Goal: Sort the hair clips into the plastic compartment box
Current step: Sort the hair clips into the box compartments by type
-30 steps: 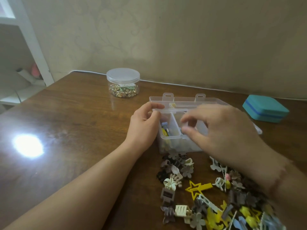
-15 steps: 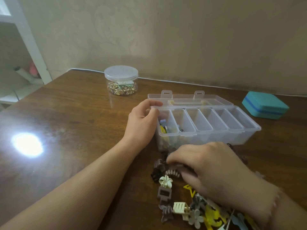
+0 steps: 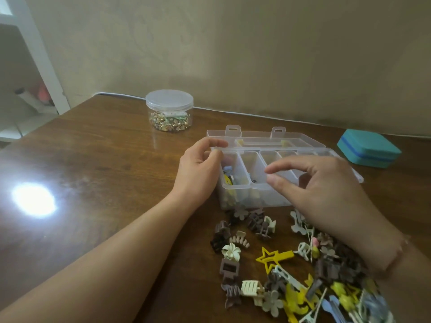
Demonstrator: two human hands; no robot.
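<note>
Jar: a lidded clear jar of small gold bits stands in the upper middle-left of the frame, well apart from the work; set aside, I'd say.
Left hand: the left hand, left of centre, grips the left end wall of the plastic compartment box, thumb and fingers curled over the rim. My guess is it steadies the light box against sliding.
Box: centre of the frame, lid folded flat behind it. The two leftmost compartments hold a few clips; those further right look bare, though the hand covers part of them.
Right hand: the right hand hovers over the middle compartments, thumb and forefinger a narrow gap apart, other fingers loosely bent. I see nothing held between them.
Hair clips: the unsorted hair clips lie heaped in the lower right, just in front of the box, within easy reach. A yellow star clip lies among them.
Case: a teal case sits shut at the right edge.
</note>
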